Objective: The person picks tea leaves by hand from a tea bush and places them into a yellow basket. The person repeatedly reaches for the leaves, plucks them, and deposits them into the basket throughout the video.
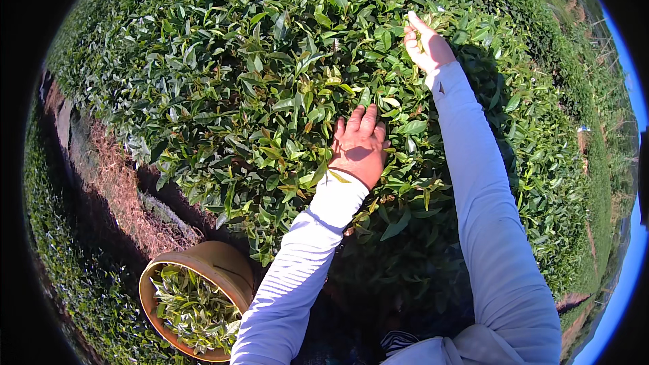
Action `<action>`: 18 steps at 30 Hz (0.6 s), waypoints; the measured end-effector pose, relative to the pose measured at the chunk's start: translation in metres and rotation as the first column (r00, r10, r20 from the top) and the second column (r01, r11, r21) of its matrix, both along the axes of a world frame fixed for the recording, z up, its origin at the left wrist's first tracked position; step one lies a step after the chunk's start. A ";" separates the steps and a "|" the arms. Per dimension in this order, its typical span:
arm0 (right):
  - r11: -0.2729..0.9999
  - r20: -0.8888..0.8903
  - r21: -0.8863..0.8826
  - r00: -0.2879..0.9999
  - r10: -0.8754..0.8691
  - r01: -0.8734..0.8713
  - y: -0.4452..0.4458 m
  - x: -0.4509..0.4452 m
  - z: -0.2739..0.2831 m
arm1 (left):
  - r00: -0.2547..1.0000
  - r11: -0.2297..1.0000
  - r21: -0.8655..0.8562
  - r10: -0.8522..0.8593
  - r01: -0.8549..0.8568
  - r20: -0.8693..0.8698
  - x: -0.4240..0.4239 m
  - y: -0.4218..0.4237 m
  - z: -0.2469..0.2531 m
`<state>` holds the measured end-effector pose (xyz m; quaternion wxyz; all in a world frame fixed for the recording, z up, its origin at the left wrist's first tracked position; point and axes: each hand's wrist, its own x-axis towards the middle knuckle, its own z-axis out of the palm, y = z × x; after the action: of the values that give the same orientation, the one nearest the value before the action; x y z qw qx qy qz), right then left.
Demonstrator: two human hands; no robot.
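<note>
My left hand [359, 147] lies back up on the near part of a dense tea bush [284, 101]. Its fingertips point into the leaves, and the palm is hidden, so I cannot tell whether it grips anything. One long leaf [338, 176] rests against its white cuff. Farther off to the right, my right hand [430, 45] is over the bush with curled fingers. Some pale tea leaves [419, 36] show inside its grasp, partly hidden by the fingers. Both forearms wear white sleeves.
At lower left a yellow bucket [223, 263] leans towards me, holding many picked leaves [195, 304]. Dry straw and soil [116, 182] form a path on the left, with another bush row [96, 289] beyond. Grassy ground [598, 223] borders the right side.
</note>
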<state>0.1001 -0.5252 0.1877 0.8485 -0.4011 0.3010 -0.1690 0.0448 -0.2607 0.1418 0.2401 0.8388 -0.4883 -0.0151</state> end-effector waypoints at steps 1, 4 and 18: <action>0.994 -0.086 -0.103 0.995 -0.055 0.046 -0.007 0.009 -0.004 | 1.000 1.000 0.004 -0.004 0.004 0.003 0.000 -0.002 0.000; 0.857 -0.191 -0.514 0.978 -0.079 -0.031 -0.021 0.037 -0.019 | 1.000 1.000 0.001 -0.010 0.010 -0.014 -0.001 -0.003 0.000; 0.944 0.092 -0.309 0.992 -0.088 0.112 0.004 0.043 -0.031 | 1.000 1.000 0.005 0.007 -0.007 0.006 0.002 0.004 0.001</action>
<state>0.1431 -0.5213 0.1568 0.7754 -0.5080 0.2573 -0.2729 0.0471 -0.2565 0.1425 0.2366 0.8412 -0.4861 -0.0130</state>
